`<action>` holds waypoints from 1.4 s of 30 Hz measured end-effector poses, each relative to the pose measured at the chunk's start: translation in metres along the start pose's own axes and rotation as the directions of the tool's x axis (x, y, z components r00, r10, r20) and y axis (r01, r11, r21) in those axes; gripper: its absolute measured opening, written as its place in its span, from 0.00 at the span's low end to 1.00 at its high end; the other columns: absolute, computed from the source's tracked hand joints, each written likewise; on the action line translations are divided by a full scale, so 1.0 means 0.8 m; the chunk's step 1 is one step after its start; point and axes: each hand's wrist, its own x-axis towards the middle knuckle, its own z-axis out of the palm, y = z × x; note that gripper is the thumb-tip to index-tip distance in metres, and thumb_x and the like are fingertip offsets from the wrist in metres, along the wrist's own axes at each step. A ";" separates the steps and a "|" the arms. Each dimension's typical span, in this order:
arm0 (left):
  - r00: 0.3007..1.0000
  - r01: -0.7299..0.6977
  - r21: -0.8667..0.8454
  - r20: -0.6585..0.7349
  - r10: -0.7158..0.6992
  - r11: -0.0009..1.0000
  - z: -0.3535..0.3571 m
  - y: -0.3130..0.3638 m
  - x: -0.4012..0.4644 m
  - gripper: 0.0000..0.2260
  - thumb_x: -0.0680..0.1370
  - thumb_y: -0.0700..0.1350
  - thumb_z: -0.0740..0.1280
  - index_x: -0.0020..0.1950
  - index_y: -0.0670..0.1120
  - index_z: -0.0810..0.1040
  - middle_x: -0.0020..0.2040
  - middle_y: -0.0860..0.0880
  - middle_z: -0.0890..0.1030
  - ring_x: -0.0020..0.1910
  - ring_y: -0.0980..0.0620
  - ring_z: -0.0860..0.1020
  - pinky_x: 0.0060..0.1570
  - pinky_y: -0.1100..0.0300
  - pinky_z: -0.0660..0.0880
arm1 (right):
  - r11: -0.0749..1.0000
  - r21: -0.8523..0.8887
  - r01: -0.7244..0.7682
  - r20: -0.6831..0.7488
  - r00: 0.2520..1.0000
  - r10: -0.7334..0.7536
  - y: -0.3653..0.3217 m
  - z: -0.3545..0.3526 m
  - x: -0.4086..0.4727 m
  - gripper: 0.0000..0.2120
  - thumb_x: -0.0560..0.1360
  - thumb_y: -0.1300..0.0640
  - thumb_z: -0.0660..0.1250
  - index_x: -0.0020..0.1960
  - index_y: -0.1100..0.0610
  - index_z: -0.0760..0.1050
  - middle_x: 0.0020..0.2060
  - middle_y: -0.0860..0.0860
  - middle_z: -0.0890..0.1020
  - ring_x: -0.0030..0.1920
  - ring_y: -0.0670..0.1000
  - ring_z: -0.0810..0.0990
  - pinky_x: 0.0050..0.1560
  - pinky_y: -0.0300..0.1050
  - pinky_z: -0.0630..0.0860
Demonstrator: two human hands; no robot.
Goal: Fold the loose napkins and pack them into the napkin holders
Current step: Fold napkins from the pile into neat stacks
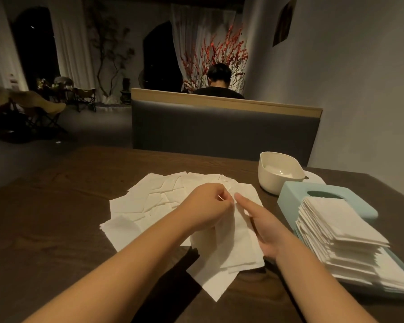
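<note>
Head cam: L hand (204, 206) fingers pinch napkin (229, 243), long axis near-to-far; R hand (264, 227) flat w/ fingers straight.

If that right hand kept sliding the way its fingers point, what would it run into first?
Probably the left hand. The right hand points up and to the left across the loose napkins, and its fingertip is already close to the left hand's fingers, though depth is hard to judge.

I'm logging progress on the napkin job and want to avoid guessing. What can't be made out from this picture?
- Head view: the left hand's fingertips curl away from the camera, so its exact hold on the napkin is hidden.
- The white holder's inside is partly hidden by its near wall.
- The blue holder is largely covered by the folded stack.
- The stack's lower right runs off the frame edge.
</note>
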 end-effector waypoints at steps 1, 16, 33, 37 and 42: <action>1.000 -0.009 0.013 -0.016 0.009 1.000 0.002 0.000 0.001 0.05 0.81 0.48 0.64 0.51 0.51 0.80 0.47 0.53 0.80 0.46 0.57 0.77 0.44 0.64 0.75 | 1.000 0.006 0.017 0.019 1.000 -0.017 0.000 0.001 -0.003 0.34 0.60 0.37 0.81 0.63 0.45 0.79 0.65 0.55 0.79 0.64 0.62 0.79 0.65 0.63 0.74; 0.965 -0.188 -0.022 -0.192 0.180 0.982 -0.007 -0.021 0.006 0.07 0.83 0.48 0.63 0.52 0.54 0.80 0.49 0.59 0.80 0.50 0.61 0.77 0.55 0.59 0.76 | 0.984 -0.168 0.064 0.036 0.998 -0.058 -0.003 0.007 -0.015 0.23 0.67 0.53 0.78 0.60 0.58 0.80 0.52 0.60 0.85 0.54 0.61 0.84 0.55 0.56 0.80; 0.914 0.392 -0.687 0.368 -0.173 0.611 -0.054 -0.070 -0.012 0.31 0.66 0.69 0.63 0.57 0.48 0.83 0.50 0.46 0.87 0.54 0.43 0.83 0.63 0.46 0.75 | 0.913 -0.284 0.293 -0.053 0.946 -0.320 -0.017 0.016 -0.020 0.15 0.70 0.61 0.75 0.55 0.52 0.80 0.42 0.48 0.87 0.43 0.49 0.86 0.41 0.44 0.82; 0.896 0.442 -0.875 0.420 -0.143 0.198 -0.048 -0.072 -0.010 0.30 0.75 0.68 0.62 0.60 0.45 0.85 0.58 0.41 0.84 0.51 0.39 0.85 0.53 0.45 0.80 | 0.939 -0.136 0.316 -0.089 0.940 -0.330 -0.016 0.016 -0.015 0.20 0.68 0.61 0.76 0.59 0.54 0.79 0.48 0.54 0.87 0.48 0.56 0.86 0.46 0.54 0.83; 0.922 0.380 -0.922 0.384 -0.053 -0.070 -0.024 -0.064 -0.011 0.33 0.77 0.71 0.57 0.66 0.47 0.79 0.59 0.39 0.83 0.52 0.37 0.84 0.50 0.44 0.82 | 0.933 0.029 0.358 -0.136 0.926 -0.351 -0.013 0.018 -0.009 0.23 0.65 0.60 0.75 0.60 0.55 0.79 0.50 0.56 0.86 0.49 0.59 0.86 0.48 0.59 0.82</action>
